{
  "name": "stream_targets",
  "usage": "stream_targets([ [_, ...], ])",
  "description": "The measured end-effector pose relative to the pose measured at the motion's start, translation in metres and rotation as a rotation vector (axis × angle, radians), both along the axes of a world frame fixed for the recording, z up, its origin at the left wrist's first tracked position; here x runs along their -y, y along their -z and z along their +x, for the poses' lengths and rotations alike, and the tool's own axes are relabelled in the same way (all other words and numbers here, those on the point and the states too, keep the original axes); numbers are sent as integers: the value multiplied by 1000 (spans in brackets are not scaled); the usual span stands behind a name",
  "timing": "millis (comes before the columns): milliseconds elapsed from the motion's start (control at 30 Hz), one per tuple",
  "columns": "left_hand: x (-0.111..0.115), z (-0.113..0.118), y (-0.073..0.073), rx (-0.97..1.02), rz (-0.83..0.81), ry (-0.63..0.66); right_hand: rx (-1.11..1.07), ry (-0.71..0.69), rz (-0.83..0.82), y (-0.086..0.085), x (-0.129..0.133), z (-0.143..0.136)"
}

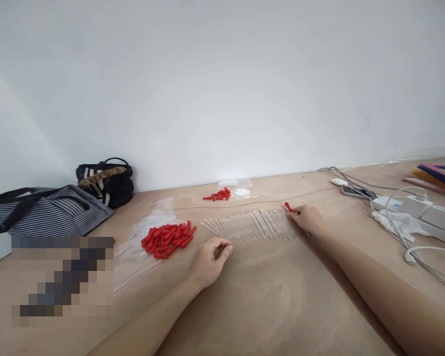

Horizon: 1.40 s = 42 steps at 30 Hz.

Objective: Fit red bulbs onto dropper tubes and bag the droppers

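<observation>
A row of thin clear tubes lies side by side on the wooden table. At the row's right end, my right hand is closed on a small red rubber bulb, which sticks out past the fingertips. My left hand rests by the row's near left end, thumb and fingers curled together; whatever they pinch, if anything, is too small to make out. Left of it, a pile of red bulbs sits partly on clear plastic bags. A smaller group of red bulbs lies farther back.
A striped bag and a black bag stand at the left by the wall. On the right are a power strip with chargers, cables, a dark device and coloured folders. The lower left is pixelated.
</observation>
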State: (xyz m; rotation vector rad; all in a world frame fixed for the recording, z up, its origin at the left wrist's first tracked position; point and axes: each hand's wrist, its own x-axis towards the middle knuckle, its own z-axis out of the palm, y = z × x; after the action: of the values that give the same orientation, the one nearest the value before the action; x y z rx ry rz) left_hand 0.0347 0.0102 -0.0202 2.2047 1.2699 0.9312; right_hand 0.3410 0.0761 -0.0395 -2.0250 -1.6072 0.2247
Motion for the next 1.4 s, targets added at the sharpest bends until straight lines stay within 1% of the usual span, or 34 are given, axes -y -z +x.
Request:
stream_targets([
  [133, 0, 1, 0, 1, -3, -1, 77, -15, -21, 4, -5, -1],
  [233, 0, 1, 0, 2, -8, 2, 100, -17, -30, 3, -2, -1],
  [300, 0, 0, 0, 1, -14, -6, 101, -8, -29, -1, 2, 1],
  [467, 0, 0, 2, -51, 4, -44, 25, 96, -4, -17, 14, 1],
  [533, 0, 0, 2, -74, 26, -49, 11, 90, -59, -22, 18, -4],
  [667, 0, 0, 1, -98, 56, -40, 40, 45, -223, -27, 22, -16],
  [833, 2, 1, 2, -103, 52, -40, 74, 60, -370, -31, 19, -20],
  [900, 2, 1, 2, -129, 63, -58, 69, 62, -402, -31, 17, -19],
  [967, 2, -1, 2, -171, 100, -82, 60, 81, -398, -30, 16, -18],
  [1033, -1, -5, 0, -238, 173, -134, 51, 103, -383, -29, 14, -17],
  [1067, -3, -8, -2, -285, 221, -180, 47, 109, -375, -28, 14, -17],
  [1200, -16, -30, -11, -509, 384, -475, 19, 102, -340, -28, 15, -18],
  [1300, -27, -47, -16, -646, 411, -666, -25, 83, -279, -29, 19, -19],
  [1333, -29, -52, -16, -677, 404, -705, -42, 68, -247, -29, 20, -21],
  [1400, -34, -58, -17, -726, 381, -741, -75, 19, -177, -29, 22, -24],
])
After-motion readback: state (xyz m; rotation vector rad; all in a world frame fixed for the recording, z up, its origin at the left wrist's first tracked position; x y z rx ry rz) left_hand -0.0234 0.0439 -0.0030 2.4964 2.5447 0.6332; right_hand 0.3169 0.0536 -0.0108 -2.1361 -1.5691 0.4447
